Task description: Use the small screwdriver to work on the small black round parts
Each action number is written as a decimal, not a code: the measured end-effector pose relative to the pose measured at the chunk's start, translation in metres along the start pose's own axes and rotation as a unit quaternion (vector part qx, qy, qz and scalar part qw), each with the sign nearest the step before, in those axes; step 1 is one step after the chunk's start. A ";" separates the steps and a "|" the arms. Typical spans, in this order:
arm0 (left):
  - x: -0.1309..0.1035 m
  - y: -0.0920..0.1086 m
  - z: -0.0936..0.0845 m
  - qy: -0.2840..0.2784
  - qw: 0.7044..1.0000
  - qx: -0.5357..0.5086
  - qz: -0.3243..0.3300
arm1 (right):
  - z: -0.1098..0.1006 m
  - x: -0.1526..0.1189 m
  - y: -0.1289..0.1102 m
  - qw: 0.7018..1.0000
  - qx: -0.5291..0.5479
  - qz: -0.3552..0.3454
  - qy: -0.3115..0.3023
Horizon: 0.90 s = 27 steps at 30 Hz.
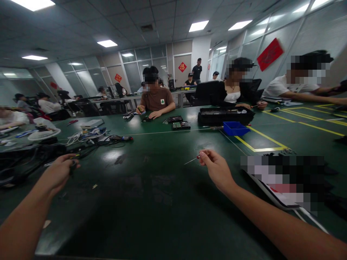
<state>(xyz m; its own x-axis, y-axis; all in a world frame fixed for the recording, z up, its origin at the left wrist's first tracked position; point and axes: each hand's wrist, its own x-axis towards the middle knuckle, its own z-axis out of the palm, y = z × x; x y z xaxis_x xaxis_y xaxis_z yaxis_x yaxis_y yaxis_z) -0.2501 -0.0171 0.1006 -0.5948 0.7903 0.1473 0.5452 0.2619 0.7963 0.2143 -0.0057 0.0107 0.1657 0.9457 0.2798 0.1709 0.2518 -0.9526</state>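
Green table surface [114, 216] is lit by ceiling panels [107, 43], with glare thrown back in patches. On its far right side, a long black tray [225, 119] is set down; a few pale and dark items are held inside, too small to be named. Just in front of it a blue bin [235, 129] is placed, its contents too dark to be made out. At the far left, dark items are held in a white round dish [45, 134], near tangled cables [86, 136]. A part with a green circuit board [181, 125] is laid beyond the middle, near a person in a brown shirt [158, 99]. Over the near right, a thin-shafted screwdriver [191, 161] is pinched between thumb and fingertips of the right hand [218, 169], its tip pointed left. Over the near left, a small dark object with yellow marks [72, 165] is gripped by the curled fingers of the left hand [58, 173].
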 end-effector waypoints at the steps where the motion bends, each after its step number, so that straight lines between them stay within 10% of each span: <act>1: 0.000 0.002 0.009 -0.028 0.999 -0.036 -0.008 | 0.000 0.000 0.001 1.000 -0.002 -0.001 -0.004; 11: -0.078 0.081 0.145 -0.336 0.928 -0.109 0.116 | -0.003 -0.003 0.000 0.999 -0.019 0.007 -0.036; 16: -0.128 0.088 0.199 -0.424 0.884 -0.027 0.193 | -0.002 -0.003 -0.005 0.999 0.020 0.000 -0.029; 27: -0.143 0.063 0.218 -0.368 0.853 -0.043 0.367 | 0.001 -0.004 0.000 0.997 0.060 -0.010 -0.049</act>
<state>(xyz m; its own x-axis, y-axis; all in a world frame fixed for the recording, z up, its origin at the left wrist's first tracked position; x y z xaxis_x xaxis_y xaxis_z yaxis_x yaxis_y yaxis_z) -0.0023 0.0070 0.0017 0.4372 0.8664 0.2413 0.5480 -0.4693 0.6924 0.2127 -0.0097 0.0098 0.0674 0.9544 0.2909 0.0547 0.2875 -0.9562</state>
